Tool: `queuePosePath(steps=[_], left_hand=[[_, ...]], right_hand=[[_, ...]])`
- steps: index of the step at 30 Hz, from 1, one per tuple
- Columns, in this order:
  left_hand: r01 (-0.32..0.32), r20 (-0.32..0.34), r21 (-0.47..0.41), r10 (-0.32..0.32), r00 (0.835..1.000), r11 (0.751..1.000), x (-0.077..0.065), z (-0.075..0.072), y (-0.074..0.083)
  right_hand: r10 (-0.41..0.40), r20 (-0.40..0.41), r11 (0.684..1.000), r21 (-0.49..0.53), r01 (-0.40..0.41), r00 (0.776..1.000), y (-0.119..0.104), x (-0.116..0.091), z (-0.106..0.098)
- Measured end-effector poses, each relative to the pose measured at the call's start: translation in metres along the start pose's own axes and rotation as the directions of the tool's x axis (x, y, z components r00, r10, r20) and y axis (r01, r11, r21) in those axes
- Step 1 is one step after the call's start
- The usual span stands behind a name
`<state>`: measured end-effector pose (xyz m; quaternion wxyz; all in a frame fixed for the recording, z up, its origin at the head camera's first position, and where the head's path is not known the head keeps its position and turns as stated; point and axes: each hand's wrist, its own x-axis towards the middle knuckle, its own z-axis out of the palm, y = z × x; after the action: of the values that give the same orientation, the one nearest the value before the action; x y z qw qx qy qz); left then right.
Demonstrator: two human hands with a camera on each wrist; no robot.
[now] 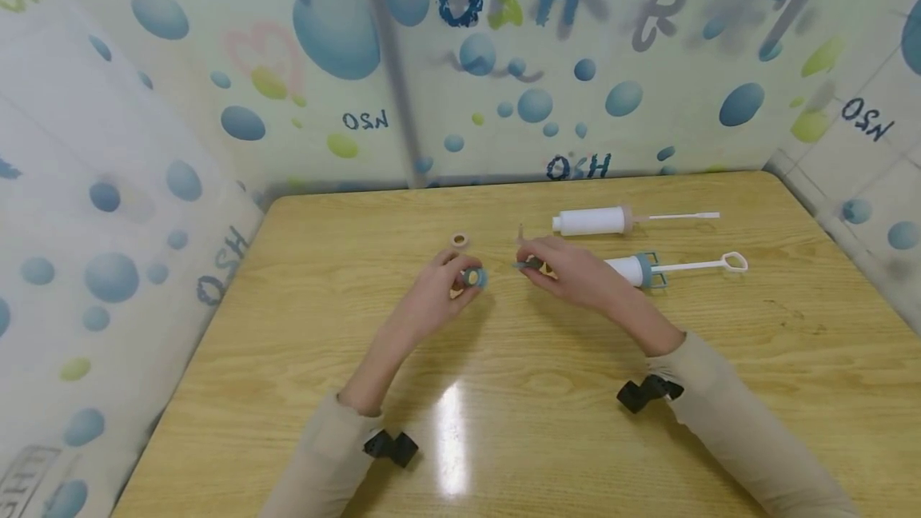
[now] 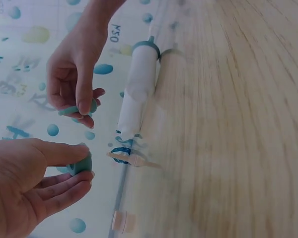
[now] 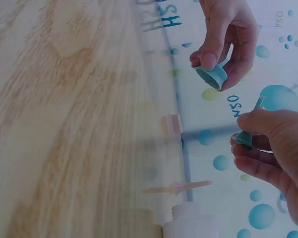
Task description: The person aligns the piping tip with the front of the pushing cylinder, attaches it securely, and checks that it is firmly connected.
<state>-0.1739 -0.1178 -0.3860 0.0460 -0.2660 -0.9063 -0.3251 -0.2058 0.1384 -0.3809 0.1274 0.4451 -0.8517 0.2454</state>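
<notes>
My left hand [image 1: 432, 286] pinches a teal ring-shaped cap [image 3: 214, 78] between thumb and fingers, its round opening turned toward the right wrist view. In my right hand [image 1: 572, 272] is a small teal nozzle [image 3: 244, 139] with a flared base and narrow tip, held by thumb and fingertips. Both hands are raised over the table with a short gap between the two teal pieces. Partly hidden behind my right hand lies a white syringe barrel [image 1: 624, 270] with a teal collar and a loop-handled plunger.
Farther back lies a second white syringe [image 1: 593, 221] with a pale pink collar and its plunger drawn out. A pink ring cap [image 2: 120, 221] and a pink nozzle [image 2: 135, 160] stand on the wooden table [image 1: 345, 238]. Printed sheeting [image 1: 446, 102] surrounds its back.
</notes>
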Motion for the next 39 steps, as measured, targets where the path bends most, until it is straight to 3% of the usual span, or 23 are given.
queuePosePath(steps=[9,16,21,35,39], left_hand=[[-0.062,-0.105,-0.129,0.049,0.993,0.990,-0.001,-0.004,0.017],[-0.160,-0.156,-0.203,0.129,0.979,0.966,-0.001,-0.004,0.023],[-0.226,-0.169,-0.235,0.189,0.967,0.945,0.000,-0.002,0.025],[-0.279,-0.201,-0.255,0.231,0.952,0.926,0.002,-0.001,0.031],[-0.280,-0.214,-0.255,0.229,0.950,0.925,0.003,-0.001,0.033]], right_hand=[[-0.004,-0.038,1.000,0.007,0.004,0.999,-0.005,-0.007,-0.011],[-0.155,-0.094,0.986,0.044,0.160,0.983,-0.007,-0.004,-0.015],[-0.208,-0.132,0.966,0.127,0.224,0.969,-0.011,-0.001,-0.015],[-0.233,-0.189,0.952,0.158,0.263,0.954,-0.014,0.000,-0.013],[-0.220,-0.191,0.942,0.214,0.259,0.957,-0.016,-0.001,-0.013]])
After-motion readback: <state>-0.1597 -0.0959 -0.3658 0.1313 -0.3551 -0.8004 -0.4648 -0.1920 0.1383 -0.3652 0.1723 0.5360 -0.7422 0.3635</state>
